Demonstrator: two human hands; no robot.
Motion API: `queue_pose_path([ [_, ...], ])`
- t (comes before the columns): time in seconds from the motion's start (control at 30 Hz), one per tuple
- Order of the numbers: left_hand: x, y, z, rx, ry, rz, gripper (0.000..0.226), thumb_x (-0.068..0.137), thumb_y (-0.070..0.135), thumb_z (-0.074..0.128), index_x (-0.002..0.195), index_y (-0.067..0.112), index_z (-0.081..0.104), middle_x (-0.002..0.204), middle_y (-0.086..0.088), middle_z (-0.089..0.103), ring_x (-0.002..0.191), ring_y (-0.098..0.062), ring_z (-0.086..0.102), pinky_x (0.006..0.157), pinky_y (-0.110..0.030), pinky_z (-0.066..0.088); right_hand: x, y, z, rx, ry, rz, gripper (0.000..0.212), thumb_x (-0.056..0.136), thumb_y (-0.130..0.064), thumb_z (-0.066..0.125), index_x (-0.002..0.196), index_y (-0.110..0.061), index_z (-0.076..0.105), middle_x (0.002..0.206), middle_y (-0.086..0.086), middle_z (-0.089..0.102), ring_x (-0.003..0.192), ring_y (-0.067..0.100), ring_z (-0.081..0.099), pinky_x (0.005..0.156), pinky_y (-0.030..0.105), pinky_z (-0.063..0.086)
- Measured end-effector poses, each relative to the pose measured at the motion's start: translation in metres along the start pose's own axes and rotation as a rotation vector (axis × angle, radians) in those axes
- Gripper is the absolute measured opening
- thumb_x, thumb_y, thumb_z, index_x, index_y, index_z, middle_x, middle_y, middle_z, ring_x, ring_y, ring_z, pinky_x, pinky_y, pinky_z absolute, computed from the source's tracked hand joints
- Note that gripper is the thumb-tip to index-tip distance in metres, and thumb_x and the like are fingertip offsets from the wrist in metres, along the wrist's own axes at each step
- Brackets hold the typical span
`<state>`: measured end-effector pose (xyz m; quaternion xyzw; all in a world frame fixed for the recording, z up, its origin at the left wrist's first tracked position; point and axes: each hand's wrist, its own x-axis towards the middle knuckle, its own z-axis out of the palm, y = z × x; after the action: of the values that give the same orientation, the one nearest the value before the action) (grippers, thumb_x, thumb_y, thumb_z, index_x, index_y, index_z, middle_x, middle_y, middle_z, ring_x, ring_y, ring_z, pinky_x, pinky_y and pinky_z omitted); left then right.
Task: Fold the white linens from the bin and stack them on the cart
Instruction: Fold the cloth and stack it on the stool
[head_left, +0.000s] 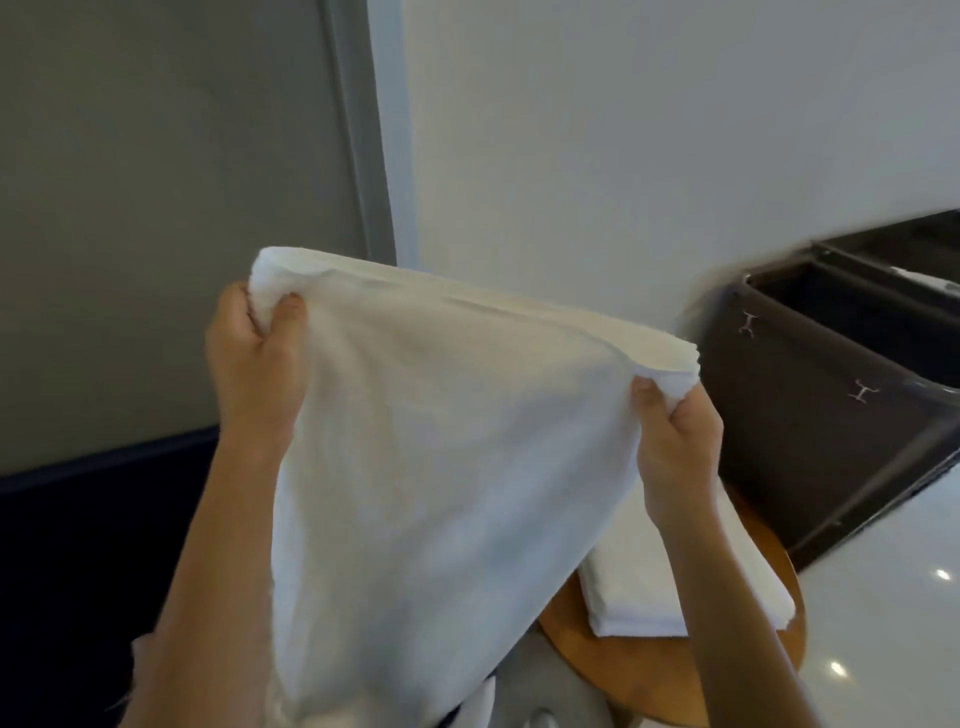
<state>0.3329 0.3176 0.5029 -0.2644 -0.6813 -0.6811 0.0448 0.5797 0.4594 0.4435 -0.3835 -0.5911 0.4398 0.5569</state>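
A white linen (441, 467) hangs in the air in front of me, doubled over along its top edge. My left hand (254, 358) grips its upper left corner. My right hand (675, 436) grips the upper right corner, lower than the left, so the top edge slopes down to the right. Below the right arm a stack of folded white linens (649, 587) lies on a round wooden top (571, 649). The dark brown bin (810, 415) stands at the right against the wall; a bit of white cloth (930, 280) shows inside it.
A white wall (623, 130) rises straight ahead, with a grey panel (156, 208) to the left and a dark base strip (78, 519) under it. Glossy white floor (883, 597) shows at the lower right.
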Motion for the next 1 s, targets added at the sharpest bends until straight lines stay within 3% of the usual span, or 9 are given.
queue_pose_path([
  [0.13, 0.009, 0.002, 0.081, -0.102, -0.078, -0.022, 0.026, 0.092, 0.016, 0.054, 0.071, 0.027, 0.044, 0.073, 0.012, 0.045, 0.064, -0.003, 0.042, 0.061, -0.022, 0.039, 0.072, 0.002, -0.034, -0.015, 0.098, -0.1, 0.018, 0.1, -0.015, 0.05, 0.112, -0.016, 0.062, 0.097, -0.012, 0.064, 0.084, -0.009, 0.058, 0.072, 0.009, 0.048],
  [0.33, 0.037, 0.015, 0.212, -0.213, -0.166, -0.037, 0.022, 0.095, 0.015, 0.053, 0.077, 0.027, 0.049, 0.077, 0.01, 0.051, 0.063, 0.0, 0.049, 0.057, -0.017, 0.043, 0.195, 0.002, -0.077, -0.085, 0.154, -0.212, 0.021, 0.1, -0.02, 0.048, 0.114, -0.012, 0.062, 0.099, -0.007, 0.065, 0.089, 0.002, 0.061, 0.077, 0.014, 0.05],
  [0.53, 0.067, 0.032, 0.316, -0.248, -0.245, -0.022, 0.026, 0.094, 0.012, 0.052, 0.073, 0.022, 0.042, 0.071, 0.007, 0.044, 0.061, -0.005, 0.042, 0.056, -0.019, 0.036, 0.291, -0.01, -0.106, -0.107, 0.217, -0.348, 0.014, 0.098, -0.015, 0.05, 0.098, -0.024, 0.06, 0.084, -0.018, 0.06, 0.075, -0.008, 0.053, 0.07, 0.011, 0.043],
  [0.7, 0.084, 0.05, 0.361, -0.265, -0.225, 0.01, 0.025, 0.091, 0.013, 0.053, 0.072, 0.023, 0.041, 0.071, 0.008, 0.043, 0.061, -0.006, 0.041, 0.058, -0.019, 0.037, 0.341, -0.008, -0.124, -0.124, 0.233, -0.394, 0.015, 0.094, -0.016, 0.054, 0.09, -0.029, 0.058, 0.071, -0.03, 0.06, 0.071, -0.009, 0.052, 0.069, 0.014, 0.042],
  [0.9, 0.079, 0.071, 0.383, -0.3, -0.213, 0.053, 0.025, 0.091, 0.013, 0.054, 0.071, 0.023, 0.042, 0.069, 0.009, 0.043, 0.06, -0.004, 0.041, 0.057, -0.017, 0.037, 0.375, -0.015, -0.148, -0.086, 0.256, -0.437, 0.01, 0.093, -0.018, 0.056, 0.094, -0.028, 0.059, 0.078, -0.021, 0.061, 0.073, -0.003, 0.054, 0.07, 0.019, 0.044],
  [1.0, 0.064, 0.078, 0.391, -0.308, -0.208, 0.054, 0.027, 0.092, 0.011, 0.055, 0.071, 0.021, 0.042, 0.068, 0.009, 0.041, 0.056, -0.001, 0.039, 0.055, -0.014, 0.035, 0.382, -0.01, -0.164, -0.103, 0.248, -0.425, 0.007, 0.093, -0.018, 0.056, 0.094, -0.025, 0.058, 0.072, -0.028, 0.06, 0.069, -0.008, 0.051, 0.067, 0.014, 0.042],
])
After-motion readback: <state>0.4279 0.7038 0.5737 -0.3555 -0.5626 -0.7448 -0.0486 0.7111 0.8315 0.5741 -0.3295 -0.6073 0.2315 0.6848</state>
